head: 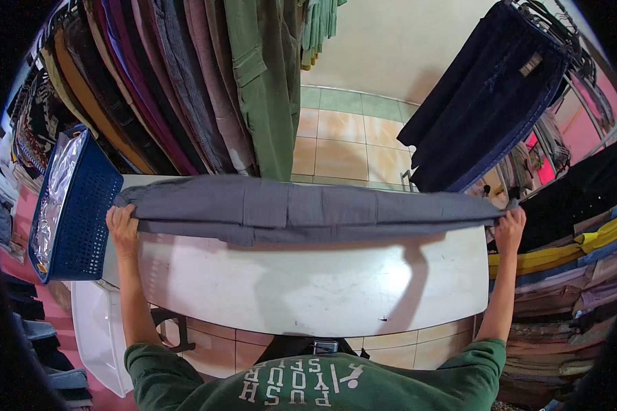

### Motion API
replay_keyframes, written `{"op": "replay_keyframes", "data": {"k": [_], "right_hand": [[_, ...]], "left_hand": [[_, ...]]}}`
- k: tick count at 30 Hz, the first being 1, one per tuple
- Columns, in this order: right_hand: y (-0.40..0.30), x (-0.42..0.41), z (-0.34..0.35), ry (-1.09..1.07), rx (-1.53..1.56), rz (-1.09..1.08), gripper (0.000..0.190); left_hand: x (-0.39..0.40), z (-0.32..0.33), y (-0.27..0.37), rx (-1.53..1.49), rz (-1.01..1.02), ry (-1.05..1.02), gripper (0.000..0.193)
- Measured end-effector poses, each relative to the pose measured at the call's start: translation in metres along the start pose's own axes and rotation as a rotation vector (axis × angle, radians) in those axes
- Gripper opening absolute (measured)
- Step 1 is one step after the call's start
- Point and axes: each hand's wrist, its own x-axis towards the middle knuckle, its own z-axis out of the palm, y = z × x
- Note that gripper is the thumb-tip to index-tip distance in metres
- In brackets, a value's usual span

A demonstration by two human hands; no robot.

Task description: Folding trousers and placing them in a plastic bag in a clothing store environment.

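Note:
A pair of grey cargo trousers [308, 208], folded lengthwise, stretches sideways between my two hands over the far part of a white table [308, 282]. My left hand [123, 226] grips the gathered, waistband-like end. At the opposite end, my right hand [510, 226] holds the narrower leg end, slightly past the table's right edge. Flap pockets show near the middle of the cloth. A shadow falls on the tabletop below the trousers, which look held up a little from it.
A blue plastic basket [82, 216] with clear plastic packaging [56, 195] stands at the table's left end. Trousers on hangers [185, 92] crowd the far left. Dark denim garments [483, 97] hang at the far right. Folded clothes [560, 318] are stacked right of the table; a white tub [100, 329] sits lower left.

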Motion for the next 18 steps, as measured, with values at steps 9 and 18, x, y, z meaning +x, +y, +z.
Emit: {"op": "replay_keyframes", "data": {"k": [9, 18], "right_hand": [[-0.074, -0.211, 0.043, -0.512, 0.084, -0.107, 0.013], [-0.072, -0.233, 0.024, -0.621, 0.211, -0.079, 0.008]], "left_hand": [[-0.145, 0.058, 0.043, 0.018, 0.209, -0.377, 0.011], [-0.198, 0.041, 0.013, -0.253, 0.225, -0.437, 0.007]]}}
